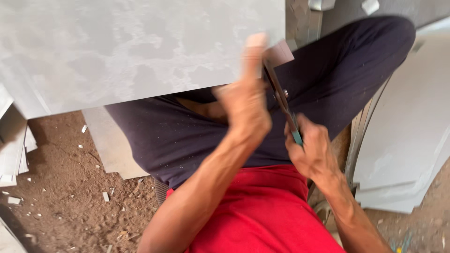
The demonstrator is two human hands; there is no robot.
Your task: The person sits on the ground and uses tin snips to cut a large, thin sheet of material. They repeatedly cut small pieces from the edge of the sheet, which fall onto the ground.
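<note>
— Start close in. What's the right hand (313, 151) doing?

— It's wrapped tight round the teal handle of a pair of snips (282, 100), fingers curled shut on it. The blades run up and away from it into the corner of the big grey sheet (140, 47).

— And the left hand (246, 100)?

— A bit further out, just beside the blades. It's blurred, but the fingers look pressed together and stretched up along the sheet's edge, bearing on it beside the cut. Whether the thumb pinches under the sheet I can't tell.

— Where does the sheet lie?

— Across the dark trousers (197, 136) of the person sitting, over the lap, with most of it reaching away up and to the left. A small flap (281, 52) at the corner is lifting just past the blades.

— What worries you?

— That left hand. It's right next to the blades and a freshly cut edge; if the snips slip or the sheet shifts on the knee, I'd guess fingers get nicked. The flap could spring back too.

— And beyond?

— Offcut strips (11, 150) stacked on the dirt floor (70, 201) to the left, scraps scattered about, and more pale curved sheets (408, 140) piled on the right.
</note>
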